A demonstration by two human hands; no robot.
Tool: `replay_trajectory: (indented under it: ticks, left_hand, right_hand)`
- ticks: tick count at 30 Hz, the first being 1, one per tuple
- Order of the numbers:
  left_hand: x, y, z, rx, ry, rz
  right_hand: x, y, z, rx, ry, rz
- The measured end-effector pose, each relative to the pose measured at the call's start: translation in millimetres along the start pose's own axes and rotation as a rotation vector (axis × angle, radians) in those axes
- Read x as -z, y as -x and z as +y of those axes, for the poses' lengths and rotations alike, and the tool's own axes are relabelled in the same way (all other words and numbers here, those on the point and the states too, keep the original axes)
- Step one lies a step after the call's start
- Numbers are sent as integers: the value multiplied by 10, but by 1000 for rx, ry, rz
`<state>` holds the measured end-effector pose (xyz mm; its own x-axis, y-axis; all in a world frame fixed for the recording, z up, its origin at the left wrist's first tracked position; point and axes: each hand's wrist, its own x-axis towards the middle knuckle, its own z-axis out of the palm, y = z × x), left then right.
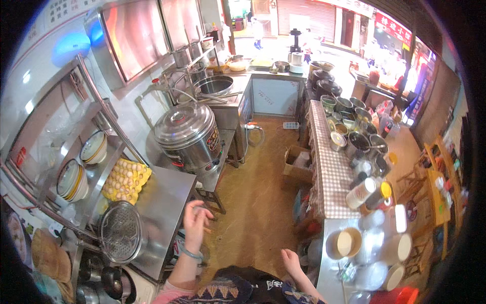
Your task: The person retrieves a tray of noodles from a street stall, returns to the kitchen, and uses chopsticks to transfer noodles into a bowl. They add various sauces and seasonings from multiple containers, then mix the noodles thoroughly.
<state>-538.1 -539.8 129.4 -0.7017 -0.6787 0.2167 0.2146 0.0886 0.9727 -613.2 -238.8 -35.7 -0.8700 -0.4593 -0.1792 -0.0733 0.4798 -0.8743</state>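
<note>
My left hand (196, 220) is raised over the floor beside the front edge of a stainless steel counter (163, 197). Its fingers are loosely curled and apart, with nothing visible in them, and a light bangle (191, 254) circles the wrist. Nearest to it on the counter are a perforated metal steamer or strainer pan (120, 231) and a yellow egg tray (146, 175) filled with eggs (123, 178). Low in the picture, my right hand (291, 260) hangs over the aisle, left of a metal-topped counter (328, 281). Its fingers curl under, out of sight.
Stacked bowls (72, 180) stand on the left shelf. A large lidded steel cooker (186, 129) borders the aisle. On the right, a checkered cloth (322, 163) lies under several pots and jars. An open cardboard box (296, 165) and a power strip (291, 125) lie on the floor (250, 182).
</note>
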Motion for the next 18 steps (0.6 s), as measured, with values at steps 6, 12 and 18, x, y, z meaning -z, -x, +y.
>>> replay_trajectory:
  ticks: [6,12,18]
  left_hand:
    - [302,-1427,-628,101,-52,81]
    - [446,-2886,-1913,579,211,-47]
    - [7,-3733,-3877,1005,1090,513]
  right_hand:
    - [-37,-1610,-470,48,-106,-127]
    - [-72,-3183,-590,9,-34,-239]
    - [294,-4495,-736,-49,13,-343]
